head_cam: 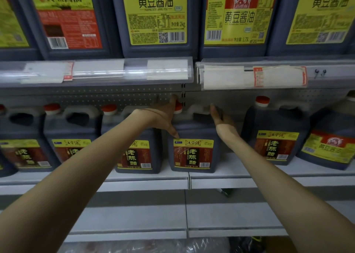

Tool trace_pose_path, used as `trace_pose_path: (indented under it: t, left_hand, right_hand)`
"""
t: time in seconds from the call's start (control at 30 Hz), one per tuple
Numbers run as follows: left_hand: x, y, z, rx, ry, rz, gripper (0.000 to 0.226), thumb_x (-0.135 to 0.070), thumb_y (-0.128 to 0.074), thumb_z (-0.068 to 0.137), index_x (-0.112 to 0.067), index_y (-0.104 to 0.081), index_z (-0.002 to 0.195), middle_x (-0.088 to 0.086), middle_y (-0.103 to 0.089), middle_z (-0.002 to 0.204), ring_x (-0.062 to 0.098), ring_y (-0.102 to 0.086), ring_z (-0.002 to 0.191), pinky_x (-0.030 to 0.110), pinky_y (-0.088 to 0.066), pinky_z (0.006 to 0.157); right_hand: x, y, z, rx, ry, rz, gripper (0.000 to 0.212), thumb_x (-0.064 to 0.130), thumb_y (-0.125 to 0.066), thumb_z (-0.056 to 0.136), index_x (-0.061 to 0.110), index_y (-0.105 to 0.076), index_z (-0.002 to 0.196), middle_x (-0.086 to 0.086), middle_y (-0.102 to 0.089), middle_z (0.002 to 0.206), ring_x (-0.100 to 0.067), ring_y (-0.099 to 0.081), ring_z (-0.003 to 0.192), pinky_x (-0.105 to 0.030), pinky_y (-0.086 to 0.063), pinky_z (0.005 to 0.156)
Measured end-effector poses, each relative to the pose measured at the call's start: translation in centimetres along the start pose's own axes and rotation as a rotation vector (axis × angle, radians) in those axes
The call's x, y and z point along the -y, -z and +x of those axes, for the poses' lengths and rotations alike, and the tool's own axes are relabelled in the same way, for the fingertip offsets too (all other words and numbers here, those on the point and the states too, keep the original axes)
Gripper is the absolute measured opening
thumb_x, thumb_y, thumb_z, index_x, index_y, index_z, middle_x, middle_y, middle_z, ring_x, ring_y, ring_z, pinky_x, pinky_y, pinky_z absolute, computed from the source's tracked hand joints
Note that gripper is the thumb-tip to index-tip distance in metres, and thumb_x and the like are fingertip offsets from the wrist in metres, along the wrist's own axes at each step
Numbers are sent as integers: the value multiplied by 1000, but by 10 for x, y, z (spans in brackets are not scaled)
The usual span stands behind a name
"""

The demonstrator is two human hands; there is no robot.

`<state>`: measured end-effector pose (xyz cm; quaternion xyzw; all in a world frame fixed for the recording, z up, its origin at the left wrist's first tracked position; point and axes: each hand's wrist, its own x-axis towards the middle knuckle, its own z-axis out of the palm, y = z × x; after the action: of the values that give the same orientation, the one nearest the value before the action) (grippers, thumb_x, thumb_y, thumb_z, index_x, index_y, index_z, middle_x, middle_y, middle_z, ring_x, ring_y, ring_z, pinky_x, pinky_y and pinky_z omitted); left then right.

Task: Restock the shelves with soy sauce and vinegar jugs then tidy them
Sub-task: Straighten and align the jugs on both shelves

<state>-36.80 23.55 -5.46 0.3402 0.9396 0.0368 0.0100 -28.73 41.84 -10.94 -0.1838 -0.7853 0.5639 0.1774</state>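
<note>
Left hand (163, 116), right hand (223, 123) flank boxy dark plastic vinegar jug (194, 154)

Reaches forward and upward with both bare forearms, converging toward centre. Holds left hand (163, 116) open: fingers straight, pointing up, thumb splayed downward. Presents right hand (223, 123) thumb-edge up, palm turned toward the left hand, not touching it. Cannot resolve right fingers: shadowed, curl indeterminate.
</note>
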Motion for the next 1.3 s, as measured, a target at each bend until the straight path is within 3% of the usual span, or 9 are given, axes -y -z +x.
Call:
trace_pose_path:
  t: [0.27,0.43,0.5,0.57,0.63,0.73,0.9,1.3]
  left_hand:
    - [13,5,-23,55,60,16,129,-47,-82,66,-20,12,150,15,-13,158,34,-17,144,43,-16,116]
    - [10,3,-29,80,68,55,123,-45,-76,76,-16,19,149,24,-38,146,38,-39,132,42,-32,107]
    - [14,5,-35,63,32,94,120,-52,-71,77,-16,17,150,21,-24,154,35,-28,140,41,-24,113]
    - [24,5,-40,7,-14,114,116,-65,-62,76,-21,15,151,10,1,161,30,-5,147,44,-8,119]
    - [33,5,-44,-89,-55,113,108,-75,-50,77,-26,11,151,2,11,161,27,6,147,50,-1,119]
    - [35,5,-50,-185,-83,98,94,-75,-35,84,-27,11,151,-1,12,160,24,10,147,51,5,118]
    - [9,6,-54,-218,-151,64,78,-65,-26,93,-26,9,152,0,8,161,21,6,148,47,9,118]
    - [-93,-3,2,-246,-393,12,89,-68,-34,90,-23,13,151,1,9,161,19,7,147,44,8,118]
  right_hand:
    - [6,-22,-11,23,-67,-4,71,60,-37,91,21,-24,148,-7,-29,153,-30,-29,139,-40,-22,112]
    - [14,-18,-17,71,-68,-118,74,65,-27,91,22,-18,150,-7,-24,155,-29,-26,140,-42,-20,113]
    - [16,-16,-22,83,-70,-165,73,66,-22,91,22,-17,150,-7,-24,155,-30,-26,141,-42,-19,113]
    - [15,-15,-29,87,-46,-183,70,65,-19,92,21,-22,148,-10,-30,152,-30,-31,138,-42,-23,111]
    - [13,-16,-39,71,-1,-188,66,62,-20,93,19,-31,142,-12,-39,146,-29,-38,133,-39,-29,106]
    - [11,-15,-54,22,48,-157,66,61,-23,94,17,-35,142,-10,-40,146,-27,-38,133,-36,-29,105]
    - [4,3,-77,-109,92,-194,73,65,-25,90,20,-27,147,-3,-25,155,-24,-27,140,-41,-24,110]
    - [-36,119,-76,-329,147,-273,79,73,-26,82,23,-39,141,0,-39,145,-19,-38,131,-45,-30,111]
